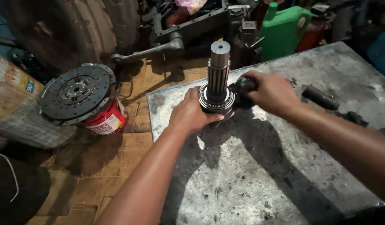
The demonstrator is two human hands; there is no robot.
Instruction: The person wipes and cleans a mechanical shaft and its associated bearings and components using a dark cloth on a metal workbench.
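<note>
From the head view, both forearms reach forward over a scuffed grey metal surface (pixel 259 166). The left hand (pixel 190 114) lies palm down, fingers curled around the near side of a ring-shaped bearing (pixel 209 103), with the thumb pressed along its lower rim, gripping it. The right hand (pixel 272 92) comes in from the right edge with the wrist bent slightly inward; its fingers are closed around a small dark part (pixel 243 87) that touches the bearing's right side.

The bearing sits around the foot of a steel shaft (pixel 218 73), which stands upright near the surface's far left corner. Its long axis is vertical, with the smooth round end pointing up and the grooved stretch just below that.

A dark cylinder (pixel 320 96) lies on the surface towards its right edge. Off the left edge, a round clutch plate (pixel 78 92) rests on a red can (pixel 107 121) on the floor. A green jug (pixel 284 31) stands beyond the far edge.
</note>
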